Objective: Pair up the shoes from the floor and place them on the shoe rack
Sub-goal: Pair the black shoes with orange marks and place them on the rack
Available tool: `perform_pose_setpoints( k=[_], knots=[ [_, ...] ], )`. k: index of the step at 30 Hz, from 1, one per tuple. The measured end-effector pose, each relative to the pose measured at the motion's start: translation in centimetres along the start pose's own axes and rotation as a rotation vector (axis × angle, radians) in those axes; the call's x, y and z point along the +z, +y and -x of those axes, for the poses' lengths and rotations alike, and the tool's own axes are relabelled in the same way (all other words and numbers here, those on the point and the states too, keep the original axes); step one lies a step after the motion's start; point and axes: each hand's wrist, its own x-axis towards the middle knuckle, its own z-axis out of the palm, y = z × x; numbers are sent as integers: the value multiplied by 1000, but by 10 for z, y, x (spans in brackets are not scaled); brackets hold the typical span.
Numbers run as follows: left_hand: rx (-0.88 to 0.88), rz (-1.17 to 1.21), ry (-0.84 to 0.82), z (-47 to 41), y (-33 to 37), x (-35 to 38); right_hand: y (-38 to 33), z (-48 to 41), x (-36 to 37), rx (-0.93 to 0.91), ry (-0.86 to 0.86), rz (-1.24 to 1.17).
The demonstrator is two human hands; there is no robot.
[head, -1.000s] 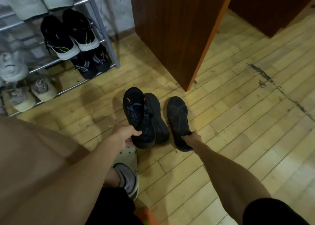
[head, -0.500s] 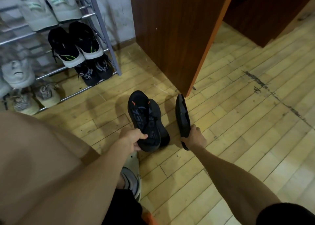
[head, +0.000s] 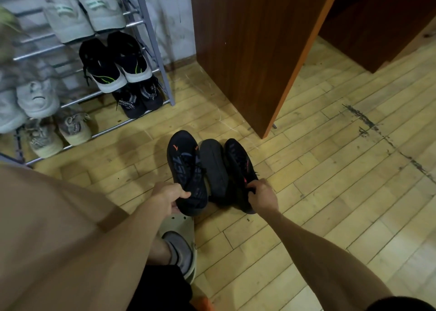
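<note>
Turned upright from sole-out, the right shoe now sits beside its mate on the floor, near the shoe rack. Right hand grasps its heel and left hand clenches the mate's, so the pair looks matched and ready to lift.

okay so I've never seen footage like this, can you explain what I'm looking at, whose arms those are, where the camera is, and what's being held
The camera sits on a person's head, looking down, so the arms are their own. The left hand grips one black shoe at its heel end. The right hand grips a second black shoe. Between them shows a dark sole; whose it is I cannot tell. All this is over a wooden floor. At upper left stands a metal shoe rack already holding several pairs. A brown wooden panel stands behind.
</note>
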Motion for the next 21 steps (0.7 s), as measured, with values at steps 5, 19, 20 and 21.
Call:
perform_pose_setpoints(
  k=[5, 19, 20, 21],
  knots=[
    [-6, 5, 38, -5, -5, -7, -18, -16, 5, 31, 5, -20],
    [-4, -58, -21, -8, -2, -6, 11, -20, -1, 549, -160, -238],
    [-10, -58, -36, -7, -2, -4, 14, -16, -3, 549, -130, -165],
    [-13, -61, -48, -5, -1, -3, 18, -12, -5, 549, -98, -95]
  ],
)
